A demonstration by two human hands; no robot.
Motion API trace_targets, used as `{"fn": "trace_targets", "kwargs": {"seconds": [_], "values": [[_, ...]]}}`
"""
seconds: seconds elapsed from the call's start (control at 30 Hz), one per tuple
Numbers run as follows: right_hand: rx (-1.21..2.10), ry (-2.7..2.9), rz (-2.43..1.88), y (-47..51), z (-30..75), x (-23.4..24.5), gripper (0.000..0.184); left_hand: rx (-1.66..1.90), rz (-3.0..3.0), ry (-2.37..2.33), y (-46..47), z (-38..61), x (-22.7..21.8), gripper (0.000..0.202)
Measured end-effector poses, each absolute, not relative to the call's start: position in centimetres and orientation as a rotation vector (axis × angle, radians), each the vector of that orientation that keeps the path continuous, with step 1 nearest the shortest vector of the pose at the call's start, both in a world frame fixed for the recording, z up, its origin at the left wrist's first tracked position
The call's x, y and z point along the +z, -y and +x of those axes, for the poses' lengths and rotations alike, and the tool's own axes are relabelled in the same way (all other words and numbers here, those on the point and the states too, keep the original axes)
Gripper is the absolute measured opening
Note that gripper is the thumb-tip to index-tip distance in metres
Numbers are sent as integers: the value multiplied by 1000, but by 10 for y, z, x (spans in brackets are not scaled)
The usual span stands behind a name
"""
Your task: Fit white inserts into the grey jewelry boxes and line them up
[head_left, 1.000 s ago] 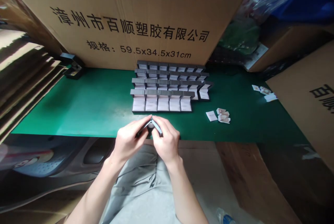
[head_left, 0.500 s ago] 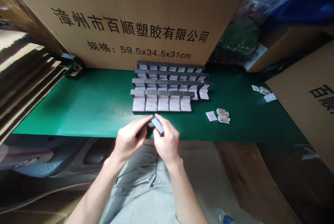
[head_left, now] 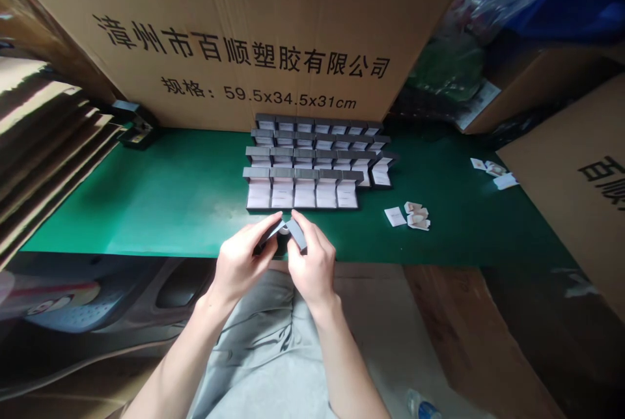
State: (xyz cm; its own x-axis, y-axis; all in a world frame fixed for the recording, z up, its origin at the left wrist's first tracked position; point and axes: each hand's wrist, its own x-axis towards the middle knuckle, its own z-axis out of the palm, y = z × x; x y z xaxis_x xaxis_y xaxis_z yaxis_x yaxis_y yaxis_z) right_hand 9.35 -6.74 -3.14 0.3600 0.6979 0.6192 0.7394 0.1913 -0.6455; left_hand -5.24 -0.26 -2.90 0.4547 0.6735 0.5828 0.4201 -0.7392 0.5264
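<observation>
A small dark hinged box (head_left: 295, 235) is between my hands at the table's near edge, its two halves tilted apart. My left hand (head_left: 244, 259) grips the left half, and my right hand (head_left: 313, 259) pinches the grey right half between thumb and fingers. A small pale round spot shows in the gap; I cannot tell what it is. Just beyond my fingertips stand several rows of open dark boxes (head_left: 305, 192) with white linings, their lids raised.
The green tabletop (head_left: 185, 191) carries a white card (head_left: 395, 216) and an unfolded paper piece (head_left: 417, 216) on the right. Behind stands a large printed carton (head_left: 254, 9). Stacked cardboard (head_left: 53, 139) borders the left, another carton (head_left: 571, 159) the right. A dark object (head_left: 137, 125) sits at the back left.
The halves of the box between my hands have spread a little further apart, so more of the left half shows. Both hands have stayed nearly in place.
</observation>
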Motion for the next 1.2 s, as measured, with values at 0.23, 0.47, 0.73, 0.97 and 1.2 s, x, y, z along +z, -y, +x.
{"fn": "trace_targets", "kwargs": {"seconds": [0.23, 0.47, 0.73, 0.97, 1.2], "values": [[-138, 1314, -1434, 66, 92, -33, 40, 1169, 2393, -961, 3, -51, -28, 41], [-159, 1301, -1436, 67, 91, -32, 37, 1277, 2434, -982, 3, -51, -26, 39], [-129, 1308, -1465, 67, 91, -37, 38, 1272, 2440, -992, 5, -50, -27, 37], [-129, 1318, -1477, 66, 91, -36, 37, 1255, 2446, -1003, 5, -48, -26, 38], [-138, 1310, -1477, 65, 91, -36, 37, 1269, 2461, -979, 3, -50, -28, 43]]}}
